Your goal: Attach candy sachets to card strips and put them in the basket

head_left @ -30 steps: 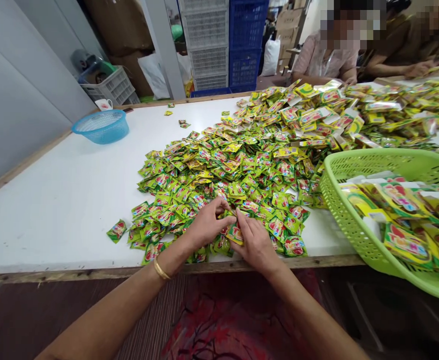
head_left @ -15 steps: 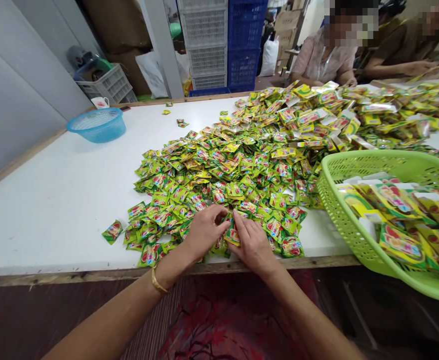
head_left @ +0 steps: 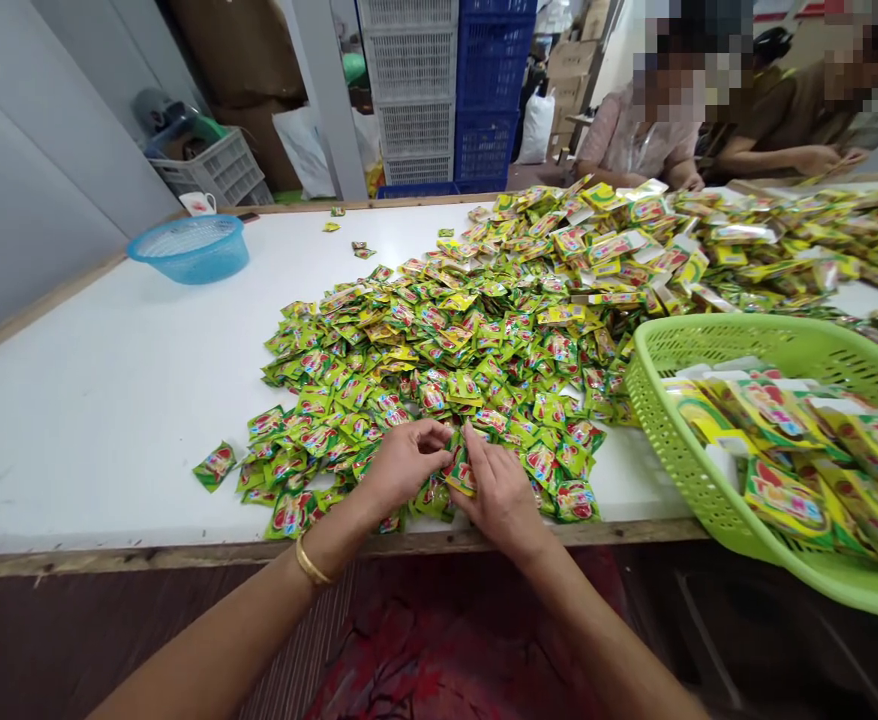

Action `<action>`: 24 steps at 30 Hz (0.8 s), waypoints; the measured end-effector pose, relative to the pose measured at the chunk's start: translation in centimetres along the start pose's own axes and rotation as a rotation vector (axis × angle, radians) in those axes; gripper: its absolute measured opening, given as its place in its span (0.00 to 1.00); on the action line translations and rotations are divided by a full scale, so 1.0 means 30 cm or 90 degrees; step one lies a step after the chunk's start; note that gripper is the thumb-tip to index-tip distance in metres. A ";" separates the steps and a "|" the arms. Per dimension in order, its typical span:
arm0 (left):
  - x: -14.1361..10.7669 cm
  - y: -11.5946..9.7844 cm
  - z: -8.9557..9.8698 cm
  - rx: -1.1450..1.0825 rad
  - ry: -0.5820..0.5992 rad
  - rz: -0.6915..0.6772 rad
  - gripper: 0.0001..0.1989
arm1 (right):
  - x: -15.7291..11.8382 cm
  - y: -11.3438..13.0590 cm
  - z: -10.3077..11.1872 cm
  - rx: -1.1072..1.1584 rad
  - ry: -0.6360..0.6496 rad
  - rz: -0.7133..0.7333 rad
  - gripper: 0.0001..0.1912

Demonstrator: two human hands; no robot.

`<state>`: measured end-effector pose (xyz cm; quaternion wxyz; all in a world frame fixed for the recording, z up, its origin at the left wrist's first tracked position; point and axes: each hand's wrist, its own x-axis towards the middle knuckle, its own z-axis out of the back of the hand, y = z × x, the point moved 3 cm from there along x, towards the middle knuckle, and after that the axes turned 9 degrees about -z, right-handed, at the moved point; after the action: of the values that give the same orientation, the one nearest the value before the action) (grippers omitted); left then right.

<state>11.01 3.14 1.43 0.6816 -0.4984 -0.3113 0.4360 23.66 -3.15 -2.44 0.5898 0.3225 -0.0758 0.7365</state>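
A large heap of small green packets (head_left: 409, 340) covers the middle of the white table (head_left: 109, 400). At its near edge, my right hand (head_left: 499, 490) is closed on a green and red packet (head_left: 460, 474), its fingers along the packet's right side. My left hand (head_left: 407, 465), with a gold bangle at the wrist, is curled in a pinch at the packet's upper left. What lies between the left fingertips is too small to make out. More packets lie around and under both hands.
A green basket (head_left: 668, 440) of filled yellow packs overhangs the front edge at right. Yellow boxes (head_left: 619, 240) are piled behind it. A blue basket (head_left: 191, 262) stands at the back left. Two people (head_left: 638, 135) sit across the table.
The view has shifted slightly. Both hands stay at the same packet, with the left fingers a little closer to it. Across the table, the people's heads and hands have moved slightly.
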 end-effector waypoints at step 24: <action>0.127 -0.093 0.026 0.418 0.035 -0.239 0.17 | 0.063 -0.097 0.238 -0.149 -0.158 -0.135 0.34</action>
<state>12.75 6.56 4.28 0.8813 -0.1988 -0.2227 0.3664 28.89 -4.26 3.43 0.6834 0.3465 -0.1988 0.6111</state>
